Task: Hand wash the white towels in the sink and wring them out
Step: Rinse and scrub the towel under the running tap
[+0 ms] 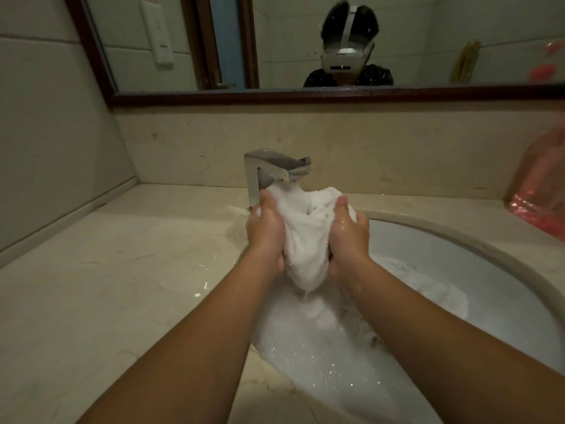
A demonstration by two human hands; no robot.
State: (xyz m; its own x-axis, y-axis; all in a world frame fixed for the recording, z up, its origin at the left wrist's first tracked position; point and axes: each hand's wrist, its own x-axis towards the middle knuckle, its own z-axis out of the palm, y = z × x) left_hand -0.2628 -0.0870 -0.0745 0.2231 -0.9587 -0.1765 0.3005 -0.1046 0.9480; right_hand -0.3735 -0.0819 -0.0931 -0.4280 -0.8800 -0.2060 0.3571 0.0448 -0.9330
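Fingers of left hand and right hand curled round bunched white towel, one hand each side. Towel held above sink, dripping. Faucet at 12 o'clock, spout just over towel top. Foamy water below at 6 o'clock; more white cloth submerged at 4 o'clock. Counter wet at 9 o'clock. Pink bag at 3 o'clock.

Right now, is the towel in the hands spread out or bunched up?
Bunched up. The left hand and right hand grip the white towel as a crumpled wad above the sink, water dripping from its lower end.
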